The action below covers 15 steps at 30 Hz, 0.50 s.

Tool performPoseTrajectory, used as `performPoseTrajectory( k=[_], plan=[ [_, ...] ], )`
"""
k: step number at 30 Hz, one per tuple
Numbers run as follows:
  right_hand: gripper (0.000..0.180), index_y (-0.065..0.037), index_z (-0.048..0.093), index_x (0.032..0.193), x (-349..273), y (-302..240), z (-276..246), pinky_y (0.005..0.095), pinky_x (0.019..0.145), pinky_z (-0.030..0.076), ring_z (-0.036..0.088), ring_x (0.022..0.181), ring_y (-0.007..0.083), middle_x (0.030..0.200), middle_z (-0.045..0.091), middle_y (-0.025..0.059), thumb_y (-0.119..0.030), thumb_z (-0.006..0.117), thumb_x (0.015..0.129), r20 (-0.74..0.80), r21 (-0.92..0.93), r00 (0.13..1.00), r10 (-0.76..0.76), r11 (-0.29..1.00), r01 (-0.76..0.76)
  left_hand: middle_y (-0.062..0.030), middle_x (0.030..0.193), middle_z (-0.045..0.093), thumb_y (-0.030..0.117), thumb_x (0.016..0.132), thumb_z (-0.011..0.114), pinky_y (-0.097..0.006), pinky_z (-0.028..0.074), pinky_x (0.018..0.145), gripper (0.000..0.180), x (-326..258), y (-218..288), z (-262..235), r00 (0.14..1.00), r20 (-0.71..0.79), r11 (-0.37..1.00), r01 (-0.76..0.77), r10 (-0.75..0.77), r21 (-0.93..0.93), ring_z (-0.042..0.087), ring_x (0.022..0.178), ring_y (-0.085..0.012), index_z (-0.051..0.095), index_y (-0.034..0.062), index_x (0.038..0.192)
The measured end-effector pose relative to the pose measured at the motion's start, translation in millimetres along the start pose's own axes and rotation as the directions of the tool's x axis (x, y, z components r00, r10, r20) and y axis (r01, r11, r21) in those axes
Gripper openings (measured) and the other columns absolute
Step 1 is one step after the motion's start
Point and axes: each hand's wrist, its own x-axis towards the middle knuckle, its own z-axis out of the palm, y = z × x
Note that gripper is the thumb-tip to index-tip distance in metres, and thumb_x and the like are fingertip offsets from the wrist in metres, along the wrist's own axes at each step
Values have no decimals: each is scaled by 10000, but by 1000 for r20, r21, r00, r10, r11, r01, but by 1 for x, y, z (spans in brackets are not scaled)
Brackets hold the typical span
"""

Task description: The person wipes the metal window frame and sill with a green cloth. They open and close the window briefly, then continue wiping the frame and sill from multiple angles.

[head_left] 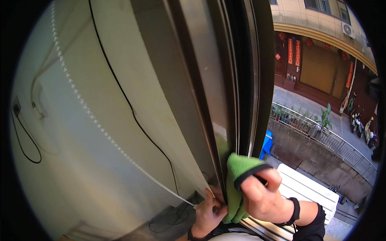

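Green cloth [243,164], one piece, lies against the lower part of the window frame [196,86]. From the left, there is one black plug [17,108] on the wall, one white bead chain [87,109] curving down to the left hand [206,215], and one long black cable [121,86]. The left hand's fingers bend at the frame's edge; I cannot tell whether they grip it. The right hand [263,197] has its fingers clamped on the cloth. Farther right is one white slatted panel [307,193]. The cloth looks fuzzy, bunched and folded, with a black edge.
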Motion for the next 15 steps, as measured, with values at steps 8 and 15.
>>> performPoseTrajectory(
  k=[8, 15],
  plan=[
    [575, 54, 610, 1143, -53, 9, 0, 349, 868, 353, 511, 1041, 311, 1153, 634, 169, 176, 518, 589, -107, -8, 991, 86, 996, -87, -46, 564, 592, 57, 728, 834, -279, 492, 473, 948, -2, 5, 6, 999, -38, 1000, -30, 30, -3, 584, 459, -168, 265, -159, 1455],
    [489, 21, 652, 1076, -45, 8, -23, 333, 846, 414, 525, 1005, 315, 1104, 650, 170, 109, 598, 597, -55, -87, 998, -37, 996, 32, -43, 559, 583, 40, 725, 832, -276, 477, 451, 955, 7, 14, 1, 999, -10, 998, -37, 37, 44, 573, 451, -160, 255, -160, 1459]
  ],
)
